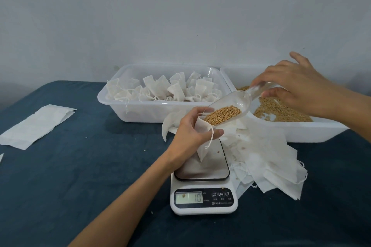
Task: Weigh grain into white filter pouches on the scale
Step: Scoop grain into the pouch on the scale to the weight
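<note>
Loose pouches [267, 158] beside scale [202, 186]

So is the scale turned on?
On. The scale has a lit display that shows digits, which look like 1.0.

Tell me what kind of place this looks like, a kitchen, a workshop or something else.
Probably a small home packing setup, not a kitchen: a cloth-covered table against a bare wall, a digital scale, a bin of filled pouches and a bin of loose grain.
</note>
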Action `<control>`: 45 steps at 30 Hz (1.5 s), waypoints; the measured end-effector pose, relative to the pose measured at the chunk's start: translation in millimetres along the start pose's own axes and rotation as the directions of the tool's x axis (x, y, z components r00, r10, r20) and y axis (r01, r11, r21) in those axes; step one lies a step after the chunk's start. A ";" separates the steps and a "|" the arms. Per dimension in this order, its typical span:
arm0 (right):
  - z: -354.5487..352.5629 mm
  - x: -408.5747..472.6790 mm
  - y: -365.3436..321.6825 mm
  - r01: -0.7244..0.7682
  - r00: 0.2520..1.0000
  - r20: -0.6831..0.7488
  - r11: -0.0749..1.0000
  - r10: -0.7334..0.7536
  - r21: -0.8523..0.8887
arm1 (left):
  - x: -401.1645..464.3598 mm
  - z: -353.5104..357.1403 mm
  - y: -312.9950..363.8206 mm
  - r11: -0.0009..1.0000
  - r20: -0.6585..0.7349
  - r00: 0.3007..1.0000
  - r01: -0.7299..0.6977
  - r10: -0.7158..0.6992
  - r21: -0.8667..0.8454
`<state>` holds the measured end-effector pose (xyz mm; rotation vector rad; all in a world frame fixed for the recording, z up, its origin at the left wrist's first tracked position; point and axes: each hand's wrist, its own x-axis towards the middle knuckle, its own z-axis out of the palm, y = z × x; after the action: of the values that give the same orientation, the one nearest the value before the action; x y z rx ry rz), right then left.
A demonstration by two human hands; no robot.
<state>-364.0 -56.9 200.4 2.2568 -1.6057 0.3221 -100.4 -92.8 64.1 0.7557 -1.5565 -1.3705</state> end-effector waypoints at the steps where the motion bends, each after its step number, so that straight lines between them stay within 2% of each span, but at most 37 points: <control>1: -0.2 -0.1 0.0 0.001 1.000 -0.001 1.000 -0.001 0.000 | 0.0 0.3 -0.4 1.000 -0.001 1.000 0.002 -0.002 -0.006; 8: -0.3 -0.7 -0.4 0.010 1.000 -0.006 1.000 -0.010 -0.006 | 0.7 -0.2 -2.2 0.999 0.001 1.000 0.018 -0.018 -0.037; 21: 1.5 0.8 -1.7 0.007 1.000 -0.009 1.000 -0.008 -0.027 | 0.4 -0.7 -2.4 0.999 -0.026 1.000 0.015 -0.014 0.043; 45: 1.0 0.6 -3.2 0.023 0.999 -0.022 0.999 -0.023 -0.028 | -0.4 -1.3 -1.1 0.998 -0.037 0.999 0.019 -0.017 0.056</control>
<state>-360.8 -56.9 199.2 2.2418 -1.5625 0.3158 -99.2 -93.2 62.9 0.8261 -1.5689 -1.3233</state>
